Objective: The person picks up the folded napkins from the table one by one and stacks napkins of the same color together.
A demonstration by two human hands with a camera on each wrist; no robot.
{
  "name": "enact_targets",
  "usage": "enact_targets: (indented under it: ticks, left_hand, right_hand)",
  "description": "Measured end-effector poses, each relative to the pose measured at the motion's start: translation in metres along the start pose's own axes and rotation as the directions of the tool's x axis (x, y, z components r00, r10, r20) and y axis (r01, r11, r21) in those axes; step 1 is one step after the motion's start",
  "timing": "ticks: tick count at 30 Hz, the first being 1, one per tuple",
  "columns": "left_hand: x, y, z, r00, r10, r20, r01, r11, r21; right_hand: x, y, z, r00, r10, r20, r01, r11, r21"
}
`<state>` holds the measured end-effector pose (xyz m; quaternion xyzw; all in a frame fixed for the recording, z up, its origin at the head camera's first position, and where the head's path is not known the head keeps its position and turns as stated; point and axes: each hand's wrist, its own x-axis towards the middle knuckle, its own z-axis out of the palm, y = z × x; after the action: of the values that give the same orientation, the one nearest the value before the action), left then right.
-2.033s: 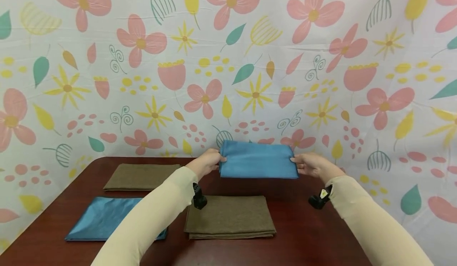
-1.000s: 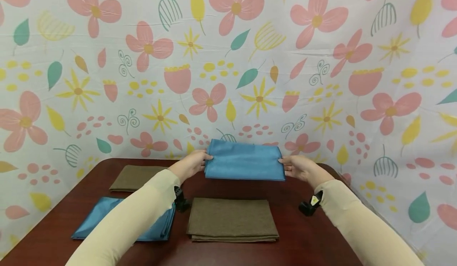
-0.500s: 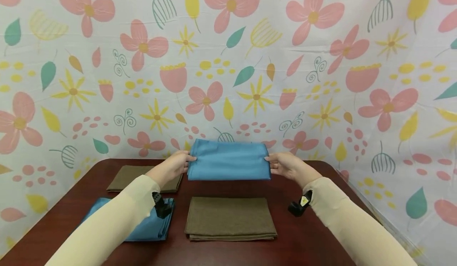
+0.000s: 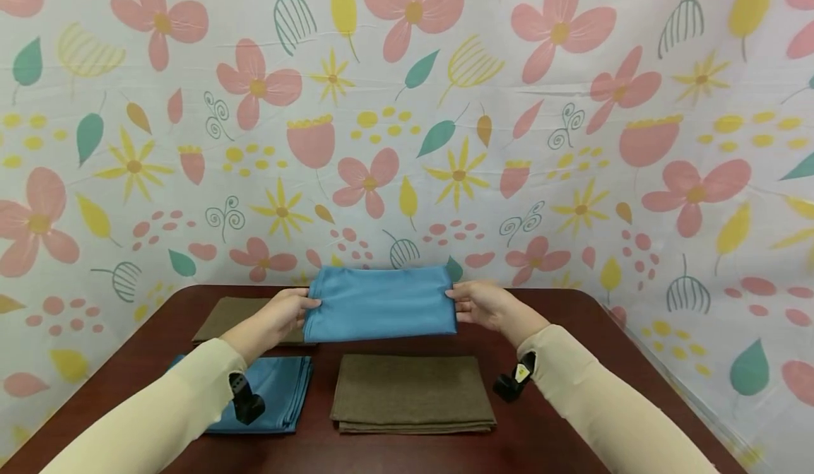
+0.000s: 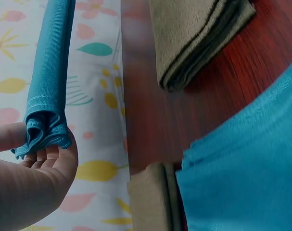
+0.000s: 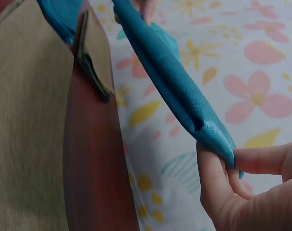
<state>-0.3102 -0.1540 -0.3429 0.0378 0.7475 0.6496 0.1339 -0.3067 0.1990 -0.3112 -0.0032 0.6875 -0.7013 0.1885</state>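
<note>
Blue cloth (image 4: pixel 384 306), folded into a flat rectangle, hung above the counter (image 4: pixel 534 439), one short end in each of the two hands. At its nine o'clock end the left hand (image 4: pixel 282 315) pinched the edge, thumb on one side and curled fingers on the other; at its three o'clock end the right hand (image 4: pixel 486 306) pinched it likewise. Both hands were closed just as far as the thin folded layers between thumb and fingers allowed, and the left wrist view showed those layers bunched in tight loops at the end. Cream sleeves (image 4: pixel 610 396) ran back from the wrists toward five and seven o'clock, with a small black device (image 4: pixel 246 400) on the left wrist and another (image 4: pixel 511 382) on the right. Near six o'clock from the held piece lay a brown cloth (image 4: pixel 413 393), folded flat on the dark reddish counter, apart from its neighbours. At eight o'clock a second blue cloth (image 4: pixel 273 393) lay folded, partly hidden by the left sleeve. Toward nine o'clock, beyond the left hand, lay another brown cloth (image 4: pixel 222 316), also partly covered. At twelve o'clock, behind the counter's far edge, rose a white backdrop (image 4: pixel 407 85) printed with pink flowers, yellow blooms and green leaves.
</note>
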Motion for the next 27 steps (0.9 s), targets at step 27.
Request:
enact_targets:
  ticks: [27]
  left_hand:
    - [-0.043,0.004,-0.068,0.998,0.034,0.044,-0.041,0.986,0.162]
  right_hand:
    - [0.011,0.010,0.077,0.998,-0.015,-0.065,0.021,0.996,0.089]
